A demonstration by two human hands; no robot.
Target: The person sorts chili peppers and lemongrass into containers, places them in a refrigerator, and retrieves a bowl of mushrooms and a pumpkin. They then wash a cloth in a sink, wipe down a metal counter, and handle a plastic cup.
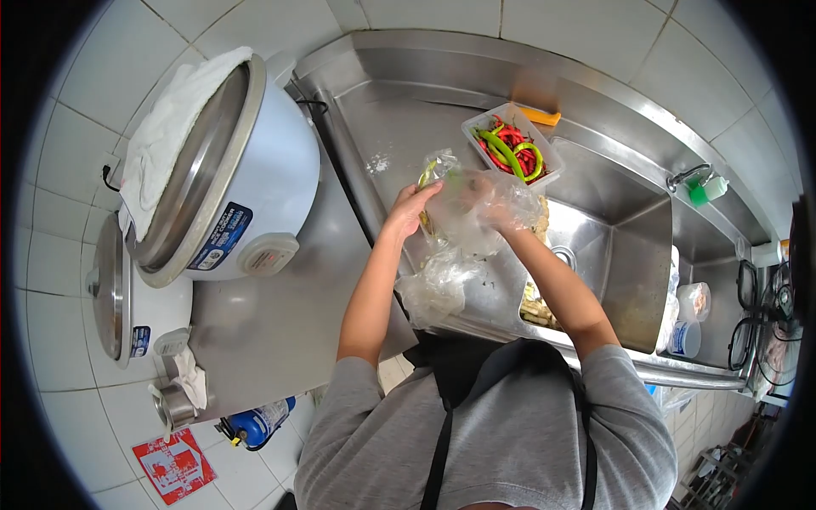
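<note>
A clear plastic bag [463,212] is spread between my hands over the left edge of the sink. My left hand [413,206] pinches its left side, where something yellow-green shows at the plastic. My right hand [503,206] is at the bag's right side, its fingers veiled by the cloudy plastic, so their grip does not show. Just beyond stands a clear plastic container [552,174] of red chilies [507,136] with a few long green peppers [501,153] on top. Another crumpled plastic bag [438,287] lies on the counter nearer my body.
Pale chopped pieces [537,308] lie along the left side of the steel sink [608,246]. An orange handle [541,116] rests behind the container. Large rice cookers [276,170] stand to the left. A tap [687,176] and a green-and-white bottle [710,190] are at the right back.
</note>
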